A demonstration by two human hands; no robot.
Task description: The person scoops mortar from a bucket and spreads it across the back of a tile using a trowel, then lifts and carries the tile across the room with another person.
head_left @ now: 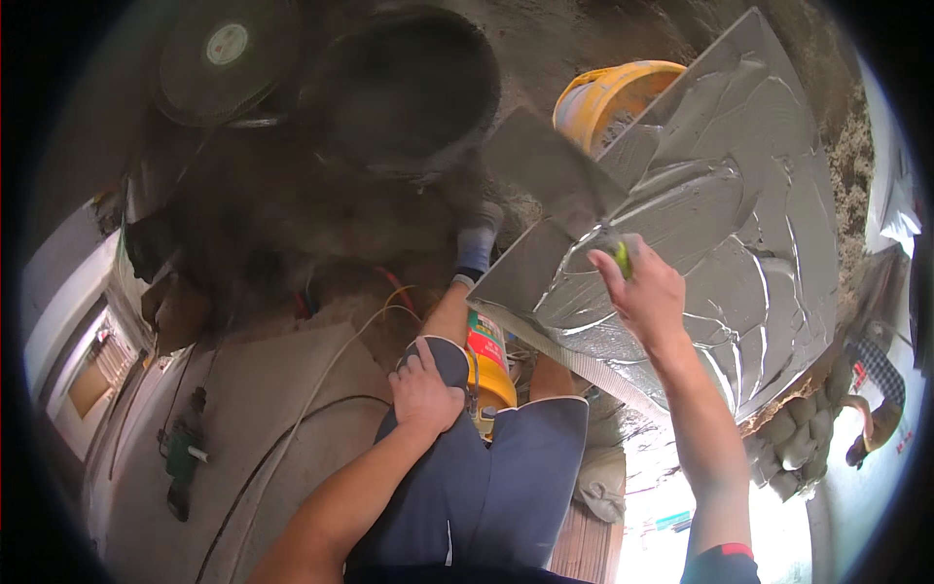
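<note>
My right hand (650, 292) is closed round the yellow-green handle of a trowel. The trowel's flat, dark grey blade (550, 161) points up and left from the hand, over the left edge of a large tile (593, 368). Wet grey mortar (725, 209) covers most of the tile's upper face in uneven ridges and smears. My left hand (426, 391) lies on my left knee with its fingers apart, holding nothing. Behind the tile's far left edge stands a yellow bucket (574, 109), partly hidden, with grey residue inside.
A yellow bucket (494, 380) stands between my legs, partly under the tile. Farther off are a large black tub (409, 92) and a round fan (229, 73). At left, a green power tool (183, 453) lies near trailing cables. Lumpy sacks (798, 438) sit at right.
</note>
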